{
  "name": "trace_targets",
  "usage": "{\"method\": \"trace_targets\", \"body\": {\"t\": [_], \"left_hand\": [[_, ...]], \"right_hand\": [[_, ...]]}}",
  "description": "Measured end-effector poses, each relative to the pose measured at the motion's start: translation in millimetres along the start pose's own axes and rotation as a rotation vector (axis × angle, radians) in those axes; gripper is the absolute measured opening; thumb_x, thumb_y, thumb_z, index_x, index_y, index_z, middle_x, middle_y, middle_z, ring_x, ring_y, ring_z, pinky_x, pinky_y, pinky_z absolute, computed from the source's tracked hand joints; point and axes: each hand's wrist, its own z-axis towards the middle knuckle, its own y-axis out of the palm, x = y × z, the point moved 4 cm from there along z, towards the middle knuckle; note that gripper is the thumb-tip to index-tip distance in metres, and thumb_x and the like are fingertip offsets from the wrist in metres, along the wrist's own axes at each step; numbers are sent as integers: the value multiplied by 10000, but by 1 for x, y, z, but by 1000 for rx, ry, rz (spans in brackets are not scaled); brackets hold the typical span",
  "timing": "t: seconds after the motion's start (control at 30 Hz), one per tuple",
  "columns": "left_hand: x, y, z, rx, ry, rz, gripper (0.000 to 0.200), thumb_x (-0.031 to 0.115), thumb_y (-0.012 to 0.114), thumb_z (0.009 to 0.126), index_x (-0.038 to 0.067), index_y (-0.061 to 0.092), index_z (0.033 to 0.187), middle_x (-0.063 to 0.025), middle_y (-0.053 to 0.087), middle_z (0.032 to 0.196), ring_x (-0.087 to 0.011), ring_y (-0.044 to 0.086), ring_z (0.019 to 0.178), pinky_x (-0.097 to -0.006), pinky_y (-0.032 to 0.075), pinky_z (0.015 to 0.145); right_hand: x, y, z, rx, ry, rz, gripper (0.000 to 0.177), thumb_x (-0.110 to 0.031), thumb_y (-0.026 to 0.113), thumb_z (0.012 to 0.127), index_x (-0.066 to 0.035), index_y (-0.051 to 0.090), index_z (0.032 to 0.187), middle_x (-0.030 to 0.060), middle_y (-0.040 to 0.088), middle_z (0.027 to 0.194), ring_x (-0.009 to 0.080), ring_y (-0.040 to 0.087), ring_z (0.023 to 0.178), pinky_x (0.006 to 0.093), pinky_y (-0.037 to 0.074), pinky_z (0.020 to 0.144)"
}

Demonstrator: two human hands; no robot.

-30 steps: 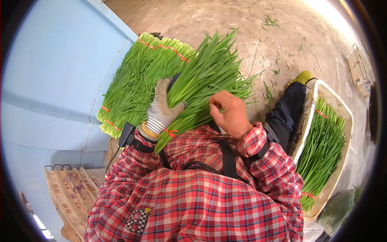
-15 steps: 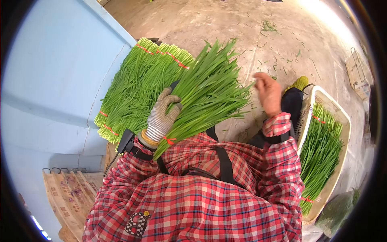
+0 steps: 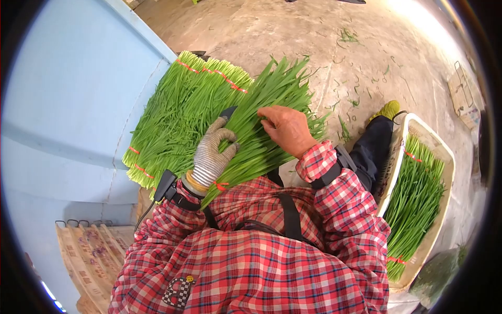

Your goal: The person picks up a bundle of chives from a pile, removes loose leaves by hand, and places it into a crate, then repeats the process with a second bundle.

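A loose-topped bunch of garlic chives [image 3: 272,94] lies slanted across my lap, with a red tie near its lower end. My left hand [image 3: 213,149], in a striped grey glove, grips the bunch from the left; a dark tip shows at one finger [image 3: 228,112]. Over the leaves is my bare right hand [image 3: 287,128], its fingers bent and pinched on the chive leaves; exactly what lies between the fingertips is partly hidden. To the left, tied bunches of garlic chives [image 3: 183,110] with red bands are piled against the blue panel.
At my right stands a white plastic crate [image 3: 447,152] holding tied chives [image 3: 413,204]. Leaf scraps [image 3: 348,35] litter the concrete floor [image 3: 261,26]. A blue panel [image 3: 68,104] walls the left side, with a slatted wooden-looking stack [image 3: 94,251] below. A yellow-green shoe [image 3: 388,110] rests near the crate.
My right hand has come left from beside the bunch onto its leaves. A green leaf scrap now lies on the floor where that hand was. My left hand keeps its grip.
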Motion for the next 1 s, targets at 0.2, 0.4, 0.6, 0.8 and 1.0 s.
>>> {"method": "trace_targets", "body": {"t": [0.2,0.4,0.6,0.8,1.0], "left_hand": [[-2,-1,-2,20,27,-2,209,41,707,732,31,619,922,-252,478,1351,-371,432,1299,-405,345,1071],[1,-6,-3,34,9,62,260,49,706,733,37,608,974,-249,473,1354,-373,439,1291,-399,350,1067],[-15,-6,-2,25,-1,22,259,53,709,732,37,609,971,-243,466,1361,-374,431,1296,-400,343,1073],[-5,-4,1,11,25,43,245,55,714,731,40,614,955,-239,472,1359,-368,430,1298,-399,343,1073],[1,0,2,37,79,102,277,49,738,697,56,629,951,-271,493,1321,-383,464,1265,-406,405,1027]], "right_hand": [[-13,0,-5,-13,-87,-137,134,-101,672,786,-101,674,919,77,595,732,286,605,659,375,485,580],[-33,-21,-32,19,35,126,85,-40,655,790,-65,656,871,79,579,706,239,584,608,336,459,550],[-15,-55,-37,-85,465,500,69,-30,585,832,-19,604,897,81,559,662,143,522,583,290,434,560],[-21,-29,-6,13,101,52,156,-69,657,787,-76,634,941,81,582,811,253,605,743,356,490,645],[-10,10,-1,-42,28,-114,148,-93,674,777,-92,631,919,79,521,796,266,587,841,375,492,690]]}}
